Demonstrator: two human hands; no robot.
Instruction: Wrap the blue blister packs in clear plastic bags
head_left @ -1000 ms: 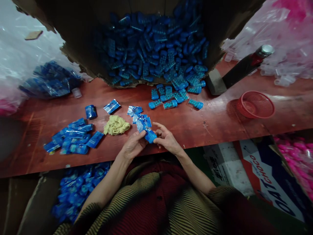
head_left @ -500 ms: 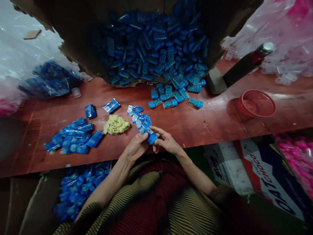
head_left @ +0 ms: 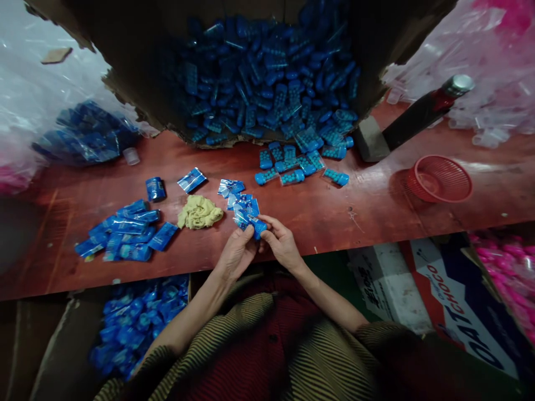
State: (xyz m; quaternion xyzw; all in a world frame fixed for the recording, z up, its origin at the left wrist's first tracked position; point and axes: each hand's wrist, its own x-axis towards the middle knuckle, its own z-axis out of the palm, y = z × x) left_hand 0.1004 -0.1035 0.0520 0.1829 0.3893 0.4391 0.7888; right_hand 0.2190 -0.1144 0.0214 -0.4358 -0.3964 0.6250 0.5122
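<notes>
Between my two hands is a small blue bottle with a printed wrapper (head_left: pixel 258 226), held over the table's front edge. My left hand (head_left: pixel 238 249) grips it from the left, the thumb on top. From the right, my right hand (head_left: pixel 283 242) closes its fingers and thumb on the other end. Just beyond lie flat blue printed sleeves (head_left: pixel 240 199) in a loose stack. A crumpled yellow cloth (head_left: pixel 199 212) is left of them, and a heap of blue-wrapped pieces (head_left: pixel 127 231) lies further left.
A torn cardboard box (head_left: pixel 137 106) holds many blue bottles (head_left: pixel 267 83), with several spilled in front (head_left: pixel 292 176). On the right are a red basket (head_left: pixel 443 178) and a dark rod with a metal cap (head_left: pixel 422 117). Blue pieces (head_left: pixel 134 317) fill a container below the table.
The bottle in my hands has turned from slanting lengthwise to lying more sideways, with its label less visible. My fingers have shifted slightly around it.
</notes>
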